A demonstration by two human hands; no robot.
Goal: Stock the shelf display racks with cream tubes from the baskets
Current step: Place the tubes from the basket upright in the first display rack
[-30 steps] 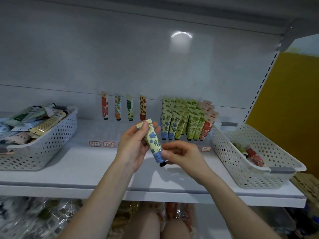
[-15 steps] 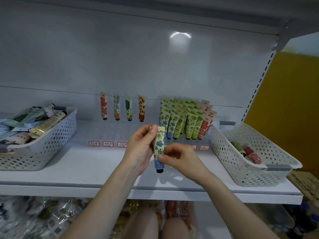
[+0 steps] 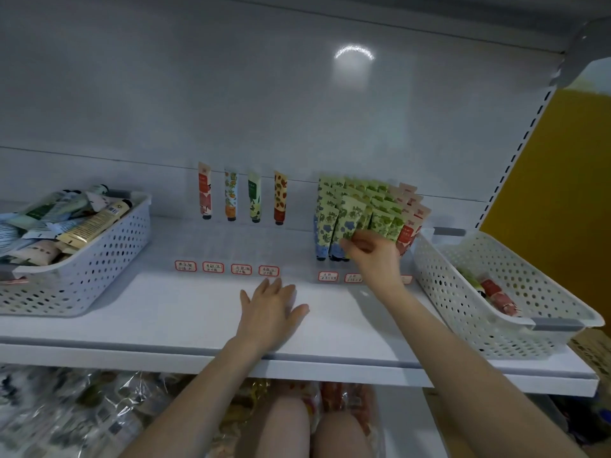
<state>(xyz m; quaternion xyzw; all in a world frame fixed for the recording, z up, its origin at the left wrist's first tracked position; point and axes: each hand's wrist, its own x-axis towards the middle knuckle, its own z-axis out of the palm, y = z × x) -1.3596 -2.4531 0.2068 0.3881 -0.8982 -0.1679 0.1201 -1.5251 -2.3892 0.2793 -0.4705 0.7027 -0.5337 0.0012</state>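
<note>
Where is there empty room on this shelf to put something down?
Bare shelf runs along the front, from the left basket to the left hand lying flat, in front of the labels. The slots before the four lone tubes look free too. Crowded: the packed tubes, where the right hand grips one, and the heaped left basket.

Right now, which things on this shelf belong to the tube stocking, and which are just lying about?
Job:
left white perforated plastic basket, heaped with tubes
right white perforated plastic basket, holding a few
packed rack of green floral tubes
four single upright tubes
right hand, fingers curled at the front row

Lying about:
left hand, flat on the white shelf board
clear-wrapped goods below
</note>
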